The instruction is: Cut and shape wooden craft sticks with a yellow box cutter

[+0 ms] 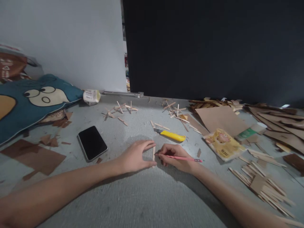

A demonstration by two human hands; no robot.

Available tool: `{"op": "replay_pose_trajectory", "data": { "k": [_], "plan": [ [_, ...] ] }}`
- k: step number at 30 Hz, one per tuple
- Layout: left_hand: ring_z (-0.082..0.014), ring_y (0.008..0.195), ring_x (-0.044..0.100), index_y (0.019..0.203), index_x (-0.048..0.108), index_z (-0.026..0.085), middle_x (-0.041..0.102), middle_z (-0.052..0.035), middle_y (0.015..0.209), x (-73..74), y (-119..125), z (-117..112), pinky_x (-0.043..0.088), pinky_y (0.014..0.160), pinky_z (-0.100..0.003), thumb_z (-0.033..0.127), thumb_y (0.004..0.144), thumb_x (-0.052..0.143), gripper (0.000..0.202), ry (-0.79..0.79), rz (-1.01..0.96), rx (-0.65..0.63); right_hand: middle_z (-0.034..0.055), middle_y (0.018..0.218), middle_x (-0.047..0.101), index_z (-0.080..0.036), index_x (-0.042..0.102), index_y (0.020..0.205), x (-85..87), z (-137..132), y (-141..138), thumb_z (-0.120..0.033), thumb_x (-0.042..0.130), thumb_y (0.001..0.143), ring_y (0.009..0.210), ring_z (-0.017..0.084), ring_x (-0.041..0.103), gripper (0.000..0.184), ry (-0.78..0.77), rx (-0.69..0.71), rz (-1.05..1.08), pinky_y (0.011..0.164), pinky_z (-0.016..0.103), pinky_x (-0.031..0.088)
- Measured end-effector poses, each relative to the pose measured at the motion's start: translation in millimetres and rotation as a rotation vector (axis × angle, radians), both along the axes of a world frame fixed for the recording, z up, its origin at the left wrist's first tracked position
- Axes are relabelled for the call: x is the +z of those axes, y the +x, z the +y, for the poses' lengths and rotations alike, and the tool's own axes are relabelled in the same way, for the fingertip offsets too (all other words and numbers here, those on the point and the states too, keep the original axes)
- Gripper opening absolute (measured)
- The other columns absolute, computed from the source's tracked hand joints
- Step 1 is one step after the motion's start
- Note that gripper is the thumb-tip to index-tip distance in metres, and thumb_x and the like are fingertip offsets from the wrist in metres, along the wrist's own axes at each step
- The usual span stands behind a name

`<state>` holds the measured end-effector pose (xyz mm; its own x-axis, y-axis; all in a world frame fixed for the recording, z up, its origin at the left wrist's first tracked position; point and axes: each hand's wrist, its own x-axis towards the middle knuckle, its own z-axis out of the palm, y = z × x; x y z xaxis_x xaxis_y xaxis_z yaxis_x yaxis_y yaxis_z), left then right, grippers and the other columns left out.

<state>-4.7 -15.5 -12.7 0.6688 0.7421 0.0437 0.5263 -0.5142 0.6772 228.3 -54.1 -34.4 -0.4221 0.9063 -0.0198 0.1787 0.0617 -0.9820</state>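
Between the thumb and fingers of my left hand (136, 156), a short wooden craft stick (154, 152) is held by its two ends against the grey tabletop. My right hand (174, 155) pinches a pink pencil (181, 157), its tip at the stick's right edge about halfway along. The pencil's eraser end points right, past the wrist. Just beyond my hands lies a yellow utility knife (173, 136), blade end to the left, with loose stick pieces (161, 126) near it.
A black phone (92, 143) lies left, beside brown cardboard scraps (35, 155). Small stick assemblies (121, 107) stand at the back. On the right are a yellow packet (223, 143), a cardboard sheet (219, 117) and piled craft sticks (261, 182). A blue cushion (45, 101) fills the far left.
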Motion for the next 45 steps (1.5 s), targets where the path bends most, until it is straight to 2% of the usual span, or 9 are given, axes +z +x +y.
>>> {"op": "replay_pose_trajectory", "data": {
  "k": [21,45],
  "plan": [
    [-0.0333,0.139,0.056,0.142,0.059,0.025,0.061,-0.0116,0.150,-1.8,-0.2,0.4,0.042,0.117,-0.048,0.039,0.077,0.085,0.071,0.002,-0.023,0.002,0.0012,0.066,0.065,-0.021,0.057,0.076,0.8,0.1,-0.1,-0.057,0.071,0.089,0.057,0.012,0.056,0.041,0.016,0.023,-0.034,0.053,0.025,0.040],
    [-0.0328,0.138,0.057,0.142,0.059,0.025,0.061,-0.0112,0.149,-1.8,-0.3,0.1,0.042,0.117,-0.048,0.039,0.078,0.085,0.071,-0.003,-0.023,0.002,0.0004,0.063,0.064,-0.021,0.056,0.078,5.8,-1.3,-2.9,-0.062,0.068,0.089,0.056,0.012,0.055,0.044,-0.002,-0.005,-0.041,0.053,0.025,0.039]
  ]
}}
